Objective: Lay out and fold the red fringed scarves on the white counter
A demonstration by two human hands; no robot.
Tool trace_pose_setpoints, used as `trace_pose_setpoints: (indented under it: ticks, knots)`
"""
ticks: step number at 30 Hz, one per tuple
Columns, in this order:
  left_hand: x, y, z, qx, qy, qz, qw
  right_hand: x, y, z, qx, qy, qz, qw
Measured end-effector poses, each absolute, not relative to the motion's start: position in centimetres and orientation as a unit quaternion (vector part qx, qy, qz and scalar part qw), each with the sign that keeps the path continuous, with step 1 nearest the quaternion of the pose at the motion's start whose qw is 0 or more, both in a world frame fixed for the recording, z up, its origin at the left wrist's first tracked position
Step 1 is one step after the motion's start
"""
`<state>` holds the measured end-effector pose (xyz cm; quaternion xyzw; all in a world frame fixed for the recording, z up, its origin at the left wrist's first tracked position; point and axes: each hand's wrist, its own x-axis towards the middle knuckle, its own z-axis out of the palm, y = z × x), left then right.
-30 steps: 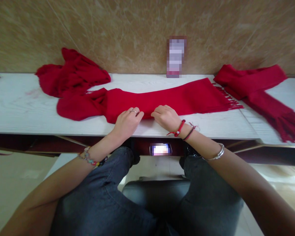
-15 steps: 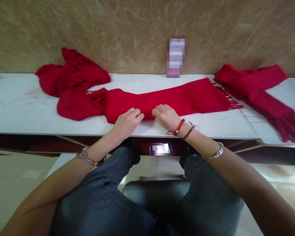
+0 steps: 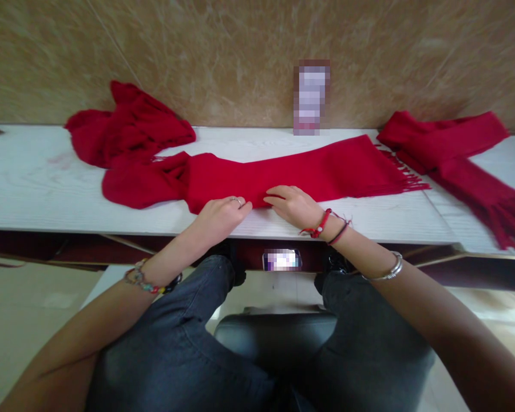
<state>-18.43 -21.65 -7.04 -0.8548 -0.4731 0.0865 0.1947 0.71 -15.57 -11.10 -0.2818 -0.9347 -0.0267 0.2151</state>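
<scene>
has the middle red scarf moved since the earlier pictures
No, the middle scarf shows no clear shift: its fringed end lies at the same place by the seam in the white counter.

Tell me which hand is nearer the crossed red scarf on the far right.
Right. The right hand lies left of the crossed scarf, apart from it; the left hand is farther left, also apart.
</scene>
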Motion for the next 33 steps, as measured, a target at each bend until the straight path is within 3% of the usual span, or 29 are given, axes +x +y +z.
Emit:
trace_pose_setpoints:
  ticks: [11, 22, 33]
  knots:
    - [-18.9, -22.6, -5.9, -0.788, -0.578, 0.134, 0.167, 0.9, -14.8, -11.7, -0.248, -0.953, 0.028, 0.171]
    - [-18.3, -22.1, -6.7, -0.832, -0.515, 0.101, 0.179, 0.9, -15.2, -11.1, -0.237, -0.953, 0.016, 0.188]
    - [-17.9, -21.4, -7.1, -0.818, -0.537, 0.083, 0.187, -0.3, -16.1, -9.7, -0.327, -0.93, -0.05, 0.161]
